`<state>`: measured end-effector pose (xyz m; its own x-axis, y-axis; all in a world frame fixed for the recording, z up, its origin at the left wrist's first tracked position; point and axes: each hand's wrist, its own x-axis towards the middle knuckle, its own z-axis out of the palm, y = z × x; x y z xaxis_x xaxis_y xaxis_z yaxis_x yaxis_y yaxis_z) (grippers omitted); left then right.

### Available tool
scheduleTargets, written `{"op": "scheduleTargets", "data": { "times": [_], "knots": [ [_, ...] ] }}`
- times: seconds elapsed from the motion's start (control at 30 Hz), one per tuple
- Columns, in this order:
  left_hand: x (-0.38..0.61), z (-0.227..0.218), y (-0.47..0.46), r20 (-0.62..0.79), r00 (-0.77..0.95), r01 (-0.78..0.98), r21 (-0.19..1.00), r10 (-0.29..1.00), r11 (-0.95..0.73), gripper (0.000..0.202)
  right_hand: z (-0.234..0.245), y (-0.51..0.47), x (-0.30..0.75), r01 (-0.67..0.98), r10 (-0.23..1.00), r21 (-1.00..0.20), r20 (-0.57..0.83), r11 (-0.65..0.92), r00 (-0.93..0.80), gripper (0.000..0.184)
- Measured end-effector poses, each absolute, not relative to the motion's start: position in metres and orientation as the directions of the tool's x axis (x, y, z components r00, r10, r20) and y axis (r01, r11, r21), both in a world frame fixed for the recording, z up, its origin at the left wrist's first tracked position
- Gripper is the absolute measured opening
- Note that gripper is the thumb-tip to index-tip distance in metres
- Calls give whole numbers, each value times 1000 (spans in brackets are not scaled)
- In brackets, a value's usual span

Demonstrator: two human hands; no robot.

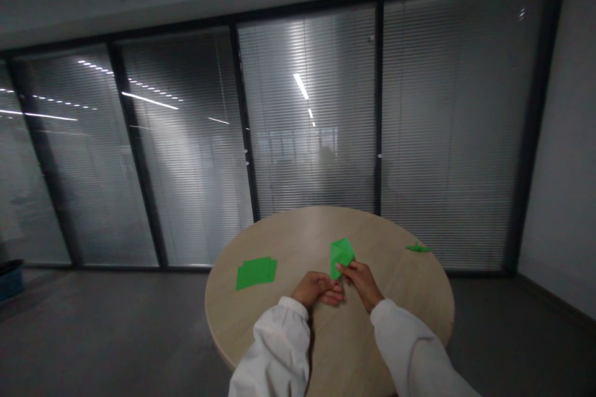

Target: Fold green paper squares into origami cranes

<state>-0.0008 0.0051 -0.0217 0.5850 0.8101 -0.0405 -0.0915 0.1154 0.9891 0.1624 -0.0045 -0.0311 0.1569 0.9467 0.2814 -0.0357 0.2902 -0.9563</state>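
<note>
A sheet of green paper (342, 252), folded into a pointed shape with visible creases, is held above the middle of the round table. My right hand (363, 282) pinches its lower right edge between thumb and fingers. My left hand (321, 289) is at the paper's bottom corner, its fingers curled and its thumb against the tip. The fingers partly hide that corner. To the left on the table lie flat green paper squares (255, 273), overlapping slightly. Near the right edge rests a small folded green paper figure (419, 248) with pointed ends.
The round wooden table (298, 226) stands before glass partitions with blinds (307, 167) in dark frames. A white wall (563, 198) rises on the right. At the far left, a blue bin (11, 282) sits on the grey floor (121, 329).
</note>
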Motion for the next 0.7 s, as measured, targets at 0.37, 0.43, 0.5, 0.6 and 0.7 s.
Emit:
{"op": "scheduleTargets", "data": {
  "times": [0.37,0.43,0.5,0.6,0.7],
  "knots": [
    [-4,-15,2,-58,535,-105,985,843,134,43,-23,-10,161,-39,956,-960,270,276,117,33],
    [-5,-15,3,-44,527,-97,989,849,112,42,-24,-9,160,-44,957,-960,273,278,98,33],
    [-5,-15,3,-38,529,-81,992,848,95,41,-25,-9,161,-40,953,-955,291,295,88,32],
    [-4,-16,4,-41,530,-65,994,847,89,41,-27,-5,161,-7,947,-950,310,312,88,34],
    [-4,-18,4,-36,533,-70,994,845,86,42,-33,0,163,51,944,-951,309,305,118,37]
  ]
}}
